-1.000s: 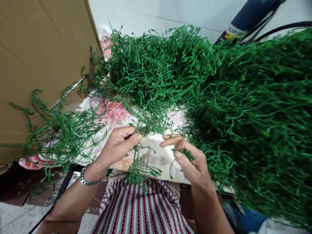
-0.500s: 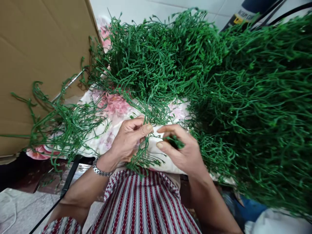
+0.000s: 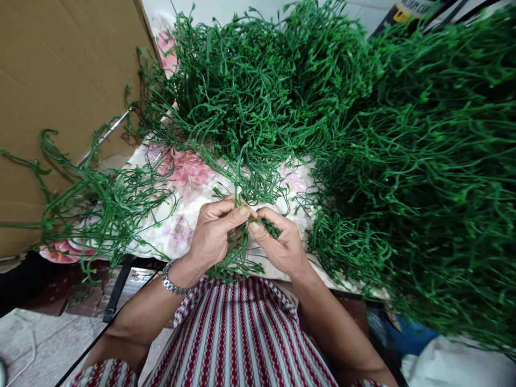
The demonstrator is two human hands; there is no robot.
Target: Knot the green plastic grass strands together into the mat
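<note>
My left hand [image 3: 220,228] pinches a thin green plant stem [image 3: 237,185] between thumb and forefinger, and its branching tips [image 3: 237,260] hang below toward my lap. My right hand [image 3: 280,242] is closed just beside it, fingertips touching or nearly touching the left thumb. Out of the right fingers shows a small green sprig [image 3: 269,227]. Whatever lies right between the two sets of fingertips is too small to make out. Behind my hands, loose stems [image 3: 262,183] trail from a thick heap of green stems [image 3: 258,91].
A floral cloth [image 3: 183,193] covers the work surface. Tangled stems [image 3: 116,204] lie at left, against a cardboard box [image 3: 68,70] with a metal rod [image 3: 107,134] beside it. A large mass of stems [image 3: 435,188] fills the right side. A dark cylinder [image 3: 403,16] stands at the back.
My right hand has moved left, from apart with thumb and forefinger spread, to meet my left hand, and its fingers have closed. The left hand keeps its pinch on the stem.
</note>
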